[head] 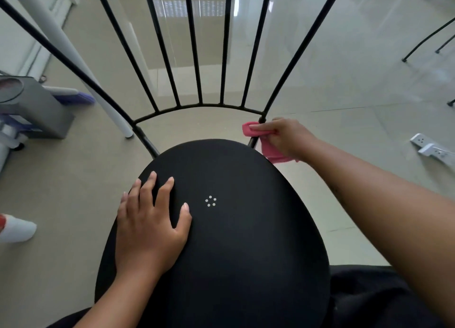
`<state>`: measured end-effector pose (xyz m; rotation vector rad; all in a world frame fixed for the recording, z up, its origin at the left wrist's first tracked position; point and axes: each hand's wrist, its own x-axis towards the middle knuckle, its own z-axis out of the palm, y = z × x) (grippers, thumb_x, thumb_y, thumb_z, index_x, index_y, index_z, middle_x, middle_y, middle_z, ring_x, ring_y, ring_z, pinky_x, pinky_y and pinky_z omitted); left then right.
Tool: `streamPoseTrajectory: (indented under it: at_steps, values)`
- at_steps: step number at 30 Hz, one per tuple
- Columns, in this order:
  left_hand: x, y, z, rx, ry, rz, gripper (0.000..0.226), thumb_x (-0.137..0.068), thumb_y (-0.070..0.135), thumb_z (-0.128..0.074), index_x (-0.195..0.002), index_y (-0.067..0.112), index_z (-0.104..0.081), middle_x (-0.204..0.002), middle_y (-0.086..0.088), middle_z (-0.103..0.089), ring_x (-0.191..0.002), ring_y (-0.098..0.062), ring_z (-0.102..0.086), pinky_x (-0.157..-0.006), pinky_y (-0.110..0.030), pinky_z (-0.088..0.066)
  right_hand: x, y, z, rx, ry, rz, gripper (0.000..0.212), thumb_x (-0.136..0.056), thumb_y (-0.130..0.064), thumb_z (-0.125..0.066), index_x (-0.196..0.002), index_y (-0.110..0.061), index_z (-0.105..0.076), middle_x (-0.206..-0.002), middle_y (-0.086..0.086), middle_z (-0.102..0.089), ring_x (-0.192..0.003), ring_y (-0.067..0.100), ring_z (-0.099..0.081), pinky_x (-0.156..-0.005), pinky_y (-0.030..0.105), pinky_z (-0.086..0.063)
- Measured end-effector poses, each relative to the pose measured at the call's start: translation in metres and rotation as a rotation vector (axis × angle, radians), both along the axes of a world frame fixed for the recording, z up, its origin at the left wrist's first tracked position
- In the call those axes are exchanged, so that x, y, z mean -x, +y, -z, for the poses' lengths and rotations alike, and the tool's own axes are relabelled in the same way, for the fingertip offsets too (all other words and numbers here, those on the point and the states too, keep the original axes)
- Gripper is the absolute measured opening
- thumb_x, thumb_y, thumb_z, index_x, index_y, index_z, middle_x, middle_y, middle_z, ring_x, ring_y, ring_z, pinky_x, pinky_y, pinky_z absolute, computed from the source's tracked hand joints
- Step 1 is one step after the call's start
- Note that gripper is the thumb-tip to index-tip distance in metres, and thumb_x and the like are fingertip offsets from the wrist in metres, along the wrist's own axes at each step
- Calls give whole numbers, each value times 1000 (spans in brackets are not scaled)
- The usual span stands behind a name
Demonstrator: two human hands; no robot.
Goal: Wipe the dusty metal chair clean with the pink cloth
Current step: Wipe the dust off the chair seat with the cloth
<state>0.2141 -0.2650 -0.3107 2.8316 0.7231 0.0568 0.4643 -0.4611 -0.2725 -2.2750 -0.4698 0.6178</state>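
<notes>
Far left of the chair seat (246,253), a white object (18,229) with a red edge lies on the floor (61,192), and further back stand a grey bin (37,106) and a purple brush (76,98). A white pole (81,74) slants down to the floor just left of the seat's back corner. The left hand (150,226) lies flat on the seat's left half, fingers (147,187) straight and spread wide, holding nothing. Black bars (197,56) fan upward behind the seat. At the seat's back right corner the right hand (285,138) grips the pink cloth (269,152), fingers curled to clamp it around the foot of the right frame bar, a fold hanging below the hand. Right of the seat, two white power strips (430,150) lie on the floor
</notes>
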Motion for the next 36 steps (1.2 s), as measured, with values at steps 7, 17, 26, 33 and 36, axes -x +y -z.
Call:
streamPoseTrajectory:
  at_steps: [7, 17, 26, 33, 36]
  values:
    - [1, -1, 0, -6, 0, -5, 65, -85, 57, -33, -140, 25, -43, -152, -9, -34, -143, -31, -22, -117, -49, -17, 24, 0, -6, 21, 125, -81, 34, -100, -16, -49, -107, -38, -73, -95, -38, -62, -70, -4, -67, -46, 15, -48]
    - [-1, 0, 1, -11, -19, -4, 64, -85, 56, -34, -139, 25, -46, -151, -9, -37, -142, -31, -25, -117, -48, -18, 31, 52, 5, 304, -571, 286, 42, -103, -18, -39, -142, -31, -47, -133, 6, -57, -98, 37, -63, -76, 35, -45]
    - [-1, 2, 2, -5, -26, 3, 64, -85, 57, -34, -140, 25, -44, -152, -8, -35, -143, -30, -23, -117, -47, -17, 28, 52, 5, 148, -519, 332, 41, -102, -25, -42, -141, -31, -49, -130, 5, -59, -107, 35, -60, -87, 40, -47]
    - [0, 1, 2, 2, -22, 5, 64, -87, 56, -34, -141, 24, -42, -153, -7, -33, -144, -29, -20, -119, -45, -13, 41, 23, 23, -6, -295, 132, 26, -96, -26, -59, -118, -36, -68, -111, -18, -66, -106, 6, -62, -95, 33, -49]
    - [1, 1, 2, -2, -29, 7, 63, -87, 56, -35, -141, 24, -42, -153, -8, -33, -144, -29, -21, -120, -45, -13, 26, 15, 32, -165, -116, 192, 30, -92, -10, -62, -105, -34, -74, -117, -21, -68, -106, -6, -62, -104, 28, -47]
